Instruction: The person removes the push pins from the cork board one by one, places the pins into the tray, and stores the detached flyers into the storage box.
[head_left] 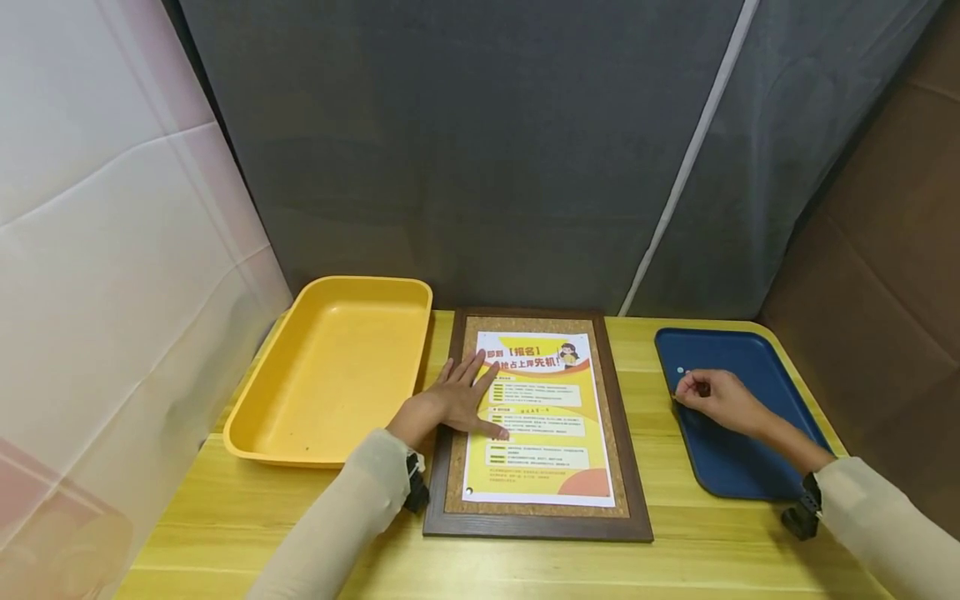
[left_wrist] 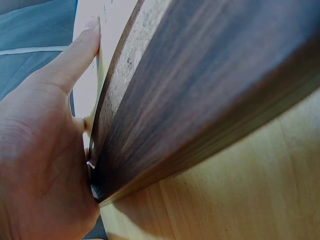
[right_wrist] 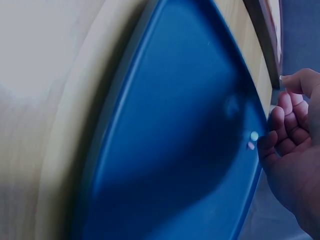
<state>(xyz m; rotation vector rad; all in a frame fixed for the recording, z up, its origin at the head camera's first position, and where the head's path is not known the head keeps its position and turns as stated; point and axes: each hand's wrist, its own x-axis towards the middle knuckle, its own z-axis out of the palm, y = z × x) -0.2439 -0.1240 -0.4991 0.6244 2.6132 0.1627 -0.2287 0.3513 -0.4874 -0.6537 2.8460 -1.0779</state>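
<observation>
My left hand (head_left: 457,400) lies spread with straight fingers on the printed poster (head_left: 536,467), pressing it against a framed cork board (head_left: 621,475). In the left wrist view, the thumb (left_wrist: 80,52) reaches over the sheet beside the brown frame (left_wrist: 170,115). A round pin (head_left: 469,491) sits at the poster's lower left corner. Over the left rim of the blue tray (head_left: 750,458), my right hand (head_left: 720,400) has curled fingers, thumb and forefinger pinching what looks like a small pin, mostly hidden. A whitish pin (right_wrist: 254,136) and a pink pin (right_wrist: 250,145) lie in the tray by that hand.
A deep yellow tray (head_left: 330,454) stands left of the board. All rest on a yellow wooden table (head_left: 375,567). A dark grey curtain (head_left: 450,167) rises behind, with a white sheet (head_left: 112,250) at left and a brown one (head_left: 892,208) at right.
</observation>
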